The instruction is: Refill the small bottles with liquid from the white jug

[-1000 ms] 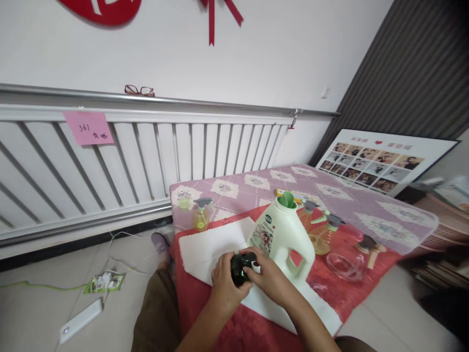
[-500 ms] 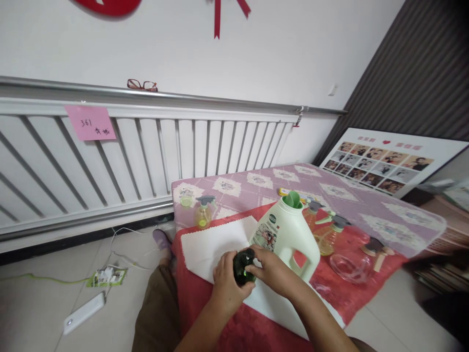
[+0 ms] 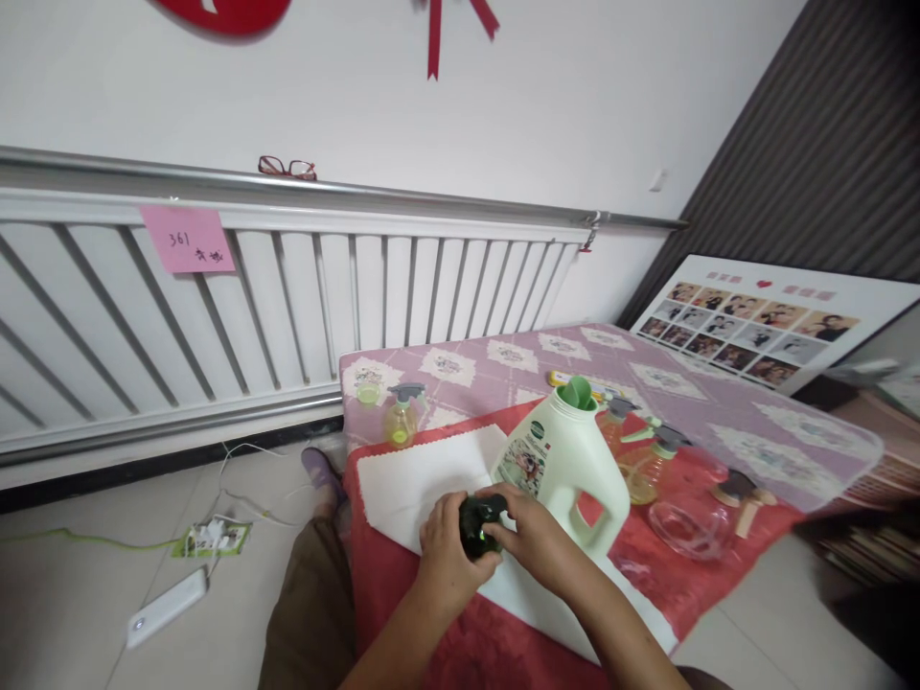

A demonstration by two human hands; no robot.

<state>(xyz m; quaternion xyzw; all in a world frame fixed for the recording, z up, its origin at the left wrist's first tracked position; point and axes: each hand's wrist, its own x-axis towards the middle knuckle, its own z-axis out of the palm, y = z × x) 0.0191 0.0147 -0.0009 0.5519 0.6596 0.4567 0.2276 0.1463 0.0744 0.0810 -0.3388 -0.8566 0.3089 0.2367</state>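
Note:
My left hand (image 3: 444,551) and my right hand (image 3: 530,541) both close around a small dark green object (image 3: 475,527), held just above a white cloth (image 3: 417,474) at the near edge of the table. Right behind my right hand stands a large white detergent jug (image 3: 564,455) with a green funnel (image 3: 577,392) in its mouth. I cannot tell exactly what the dark object is.
Several small spray bottles (image 3: 401,419) stand on the red cloth (image 3: 682,565) and the purple tablecloth (image 3: 719,402), along with a clear glass bowl (image 3: 679,522). A white radiator (image 3: 287,307) lines the wall. A framed photo collage (image 3: 762,321) leans at right. Cables and a white power bank (image 3: 165,609) lie on the floor.
Both hands stay closed on the dark object, turning it slightly. The view has shifted a little, nothing else has moved.

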